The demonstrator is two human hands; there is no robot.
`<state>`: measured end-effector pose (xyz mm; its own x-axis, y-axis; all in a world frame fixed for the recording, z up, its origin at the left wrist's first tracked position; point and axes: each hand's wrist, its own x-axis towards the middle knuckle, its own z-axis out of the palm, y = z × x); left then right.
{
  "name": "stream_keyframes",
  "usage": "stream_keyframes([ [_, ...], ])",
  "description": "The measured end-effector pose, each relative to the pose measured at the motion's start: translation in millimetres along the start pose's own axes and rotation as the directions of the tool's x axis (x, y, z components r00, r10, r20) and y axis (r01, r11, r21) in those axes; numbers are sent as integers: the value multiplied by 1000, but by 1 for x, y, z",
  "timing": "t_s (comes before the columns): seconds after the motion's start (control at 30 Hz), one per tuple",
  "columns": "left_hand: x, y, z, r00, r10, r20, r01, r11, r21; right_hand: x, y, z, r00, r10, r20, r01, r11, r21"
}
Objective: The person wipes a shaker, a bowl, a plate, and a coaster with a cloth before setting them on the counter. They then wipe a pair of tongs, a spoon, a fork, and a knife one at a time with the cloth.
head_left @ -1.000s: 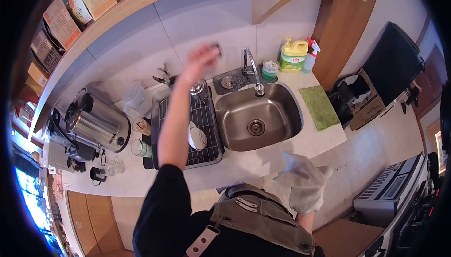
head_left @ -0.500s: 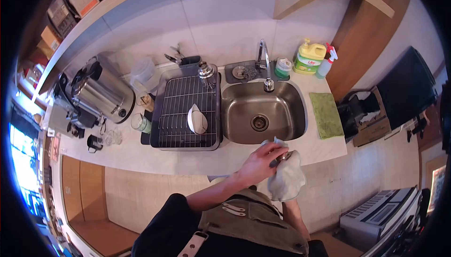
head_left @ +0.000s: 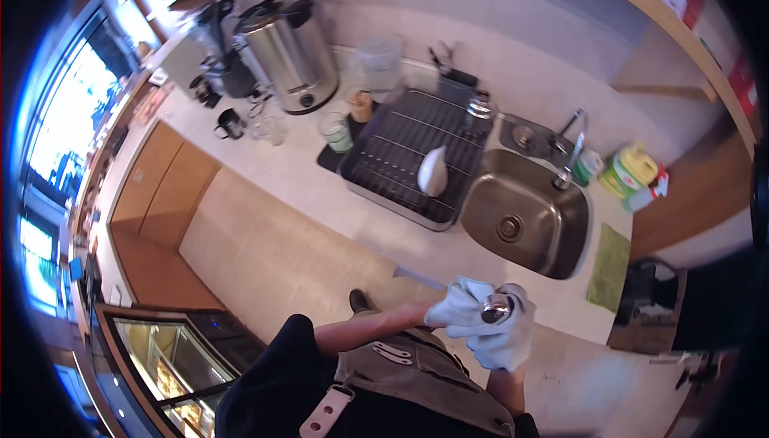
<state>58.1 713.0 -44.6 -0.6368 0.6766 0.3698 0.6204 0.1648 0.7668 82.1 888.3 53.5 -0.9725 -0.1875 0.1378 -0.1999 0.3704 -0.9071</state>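
A pale cloth point(head_left: 469, 314) is bunched around a small shiny metal object point(head_left: 497, 307) in front of the counter's edge. My left hand point(head_left: 436, 313) comes in from the left and is closed on the cloth, its fingers mostly covered by the folds. From below, my right hand point(head_left: 506, 372) holds the cloth around the metal object; its fingers are hidden under the fabric. Only the rounded, reflective top of the metal object shows between the two hands.
A dish rack point(head_left: 400, 145) holds a white cup point(head_left: 433, 172) and a metal shaker point(head_left: 480, 108). Right of it are a sink point(head_left: 533, 238), faucet point(head_left: 573, 153), yellow bottle point(head_left: 629, 170) and green cloth point(head_left: 609, 268). A steel urn point(head_left: 292, 57) and glasses point(head_left: 336, 133) stand left.
The view has turned towards the left, showing a display case. My left hand has gone from bare fingers on the metal object to being covered by the cloth.
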Motion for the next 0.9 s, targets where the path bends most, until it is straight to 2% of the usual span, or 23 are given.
stream_keyframes([
  [0.03, 11, 18, -18, 956, -266, 123, 271, 962, -31, 5, -4, 7, 999, -34, 0, 34, 999, -1],
  [0.1, 18, 64, -70, 914, -387, 120, 398, 913, -91, 16, -13, 27, 995, -95, -16, 95, 996, 0],
  [0.13, 18, 85, -79, 935, -343, -93, 201, 726, -657, 23, -17, 39, 992, -125, -26, 125, 992, -2],
  [0.17, 14, 89, -83, 894, -383, -233, 36, 579, -814, 28, -21, 53, 987, -155, -36, 154, 988, -6],
  [0.2, 10, 94, -87, 832, -415, -368, -178, 429, -886, 35, -26, 70, 982, -184, -49, 184, 983, -3],
  [0.27, -11, 93, -92, 736, -436, -519, -145, 647, -749, 44, -39, 106, 971, -234, -59, 235, 972, 13],
  [0.37, -51, 96, -128, 670, -350, -655, -318, 662, -679, 49, -61, 161, 955, -292, -48, 294, 955, 36],
  [0.4, -67, 95, -139, 664, -378, -645, -276, 677, -682, 48, -68, 178, 950, -311, -33, 312, 949, 41],
  [0.5, -110, 108, -181, 584, -245, -774, -217, 872, -440, 48, -85, 223, 932, -360, 43, 358, 933, 41],
  [0.53, -117, 115, -191, 489, -187, -852, -234, 913, -335, 48, -90, 239, 925, -374, 74, 371, 927, 45],
  [0.63, -175, 102, -227, 669, -101, -737, -164, 946, -279, 47, -115, 287, 901, -389, 192, 369, 920, 134],
  [0.67, -186, 98, -234, 593, -98, -799, -190, 947, -257, 46, -131, 301, 896, -362, 257, 296, 919, 262],
  [0.73, -220, 96, -249, 571, -280, -772, -207, 861, -466, 36, -157, 329, 890, -287, 354, 135, 908, 396],
  [0.77, -235, 97, -259, 563, -367, -740, -221, 796, -563, 29, -168, 343, 892, -239, 383, 66, 908, 413],
  [0.8, -245, 113, -268, 488, -433, -758, -256, 759, -599, 23, -178, 358, 891, -191, 413, -3, 905, 425],
  [0.83, -260, 116, -278, 461, -462, -758, -316, 712, -627, 18, -185, 372, 885, -139, 444, -76, 899, 432],
  [0.87, -275, 119, -284, 435, -495, -752, -378, 658, -651, 18, -183, 389, 875, -352, 333, 244, 914, 325],
  [0.9, -288, 122, -290, 411, -528, -743, -440, 599, -669, 23, -175, 411, 791, -560, 247, 532, 829, 175],
])
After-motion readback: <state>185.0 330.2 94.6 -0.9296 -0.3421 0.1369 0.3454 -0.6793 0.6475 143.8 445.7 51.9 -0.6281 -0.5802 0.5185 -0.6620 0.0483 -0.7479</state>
